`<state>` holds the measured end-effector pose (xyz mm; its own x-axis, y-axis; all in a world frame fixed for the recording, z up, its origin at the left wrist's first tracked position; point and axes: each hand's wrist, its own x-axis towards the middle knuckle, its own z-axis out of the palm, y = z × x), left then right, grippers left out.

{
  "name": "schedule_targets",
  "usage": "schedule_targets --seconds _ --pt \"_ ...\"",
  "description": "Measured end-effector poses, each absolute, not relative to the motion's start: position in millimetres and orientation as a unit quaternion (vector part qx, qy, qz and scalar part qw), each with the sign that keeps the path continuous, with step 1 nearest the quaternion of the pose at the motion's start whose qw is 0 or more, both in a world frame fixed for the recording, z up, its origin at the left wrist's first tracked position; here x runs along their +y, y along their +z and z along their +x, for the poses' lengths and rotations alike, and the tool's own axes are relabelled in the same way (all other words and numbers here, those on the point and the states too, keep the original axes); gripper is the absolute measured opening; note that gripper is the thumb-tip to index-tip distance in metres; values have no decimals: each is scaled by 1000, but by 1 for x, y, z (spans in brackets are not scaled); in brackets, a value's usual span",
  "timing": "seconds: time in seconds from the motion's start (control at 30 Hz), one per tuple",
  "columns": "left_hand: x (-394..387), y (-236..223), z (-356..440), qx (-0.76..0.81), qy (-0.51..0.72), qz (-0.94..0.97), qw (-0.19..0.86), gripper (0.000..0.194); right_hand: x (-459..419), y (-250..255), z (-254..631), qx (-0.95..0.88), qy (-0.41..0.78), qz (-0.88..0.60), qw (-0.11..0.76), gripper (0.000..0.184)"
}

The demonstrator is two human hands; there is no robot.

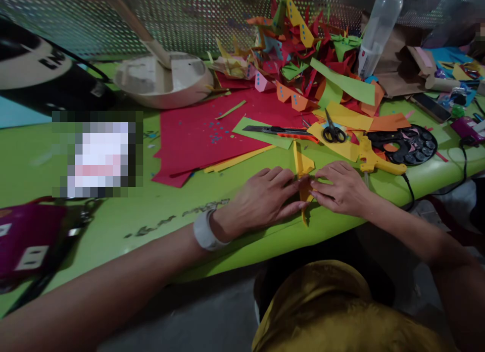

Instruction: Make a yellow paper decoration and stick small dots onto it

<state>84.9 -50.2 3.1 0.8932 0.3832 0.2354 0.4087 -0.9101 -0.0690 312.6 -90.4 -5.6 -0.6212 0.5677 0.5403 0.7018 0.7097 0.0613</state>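
A folded strip of yellow paper (302, 162) stands at the near edge of the green table, between both hands. My left hand (265, 194) pinches it from the left, thumb low and fingers along its side. From the right, my right hand (343, 189) presses its fingertips on the same piece, partly hiding its middle. Just beyond the hands lie an orange and black utility knife (282, 132) on light green paper and black-handled scissors (333, 133) on yellow paper. A yellow glue gun (382, 163) rests right of my right hand.
Red paper sheets (193, 135) with small blue scraps spread behind my left hand. A pile of folded coloured paper (299, 54) rises at the back beside a clear bottle (381, 29). A pale bowl (166, 92), a black paint palette (420, 147) and a purple box (30, 241) flank the area.
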Motion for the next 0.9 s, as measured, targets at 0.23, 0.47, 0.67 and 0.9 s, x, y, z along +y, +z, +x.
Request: schedule_targets --seconds 0.23,0.47,0.67,0.9 --pt "-49 2 84 -191 -136 -970 61 56 -89 -8 312 -886 -132 -350 273 21" --pt "-49 0 84 -171 -170 -968 65 50 -88 -9 312 -888 -139 -351 262 21" --pt "-49 1 84 -165 -172 -969 61 45 -89 -9 312 -888 -136 -346 271 20" --pt "-49 2 85 -159 -179 -969 64 45 -88 -13 315 -844 -56 -442 300 21"
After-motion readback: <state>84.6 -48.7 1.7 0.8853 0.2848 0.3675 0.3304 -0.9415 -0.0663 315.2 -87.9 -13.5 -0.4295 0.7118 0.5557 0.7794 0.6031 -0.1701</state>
